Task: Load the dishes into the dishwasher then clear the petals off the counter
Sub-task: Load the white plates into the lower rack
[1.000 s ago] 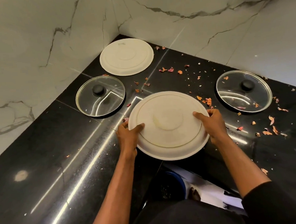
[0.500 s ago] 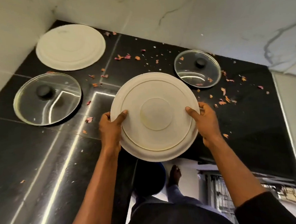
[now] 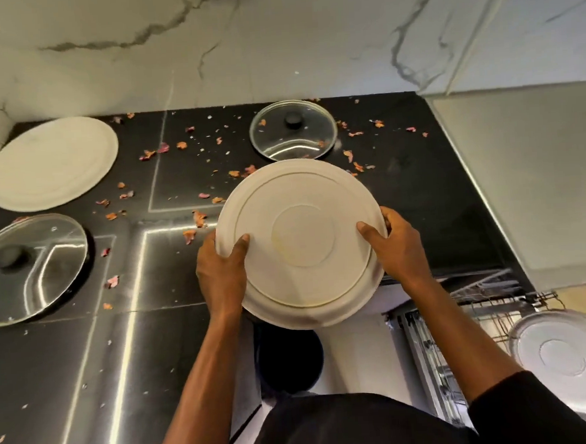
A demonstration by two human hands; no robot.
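Note:
I hold a cream plate point(image 3: 301, 242) upside down above the counter's front edge. My left hand point(image 3: 221, 271) grips its left rim, thumb on the underside. My right hand point(image 3: 394, 246) grips the right rim the same way. A second cream plate point(image 3: 53, 162) lies upside down at the back left of the black counter point(image 3: 421, 214). One glass lid point(image 3: 30, 268) lies at the left, another glass lid point(image 3: 293, 131) at the back. Pink and orange petals point(image 3: 195, 224) are scattered over the counter. Below at the right, the dishwasher rack point(image 3: 481, 299) stands pulled out with a plate point(image 3: 567, 359) in it.
A marble wall point(image 3: 273, 41) backs the counter. A pale cabinet side point(image 3: 539, 179) bounds the counter at the right. Below the held plate is a dark round bin point(image 3: 289, 359) on the floor.
Both hands have carried the plate off the counter toward me and to the right. My view has swung right, bringing the dishwasher rack and its plate into sight.

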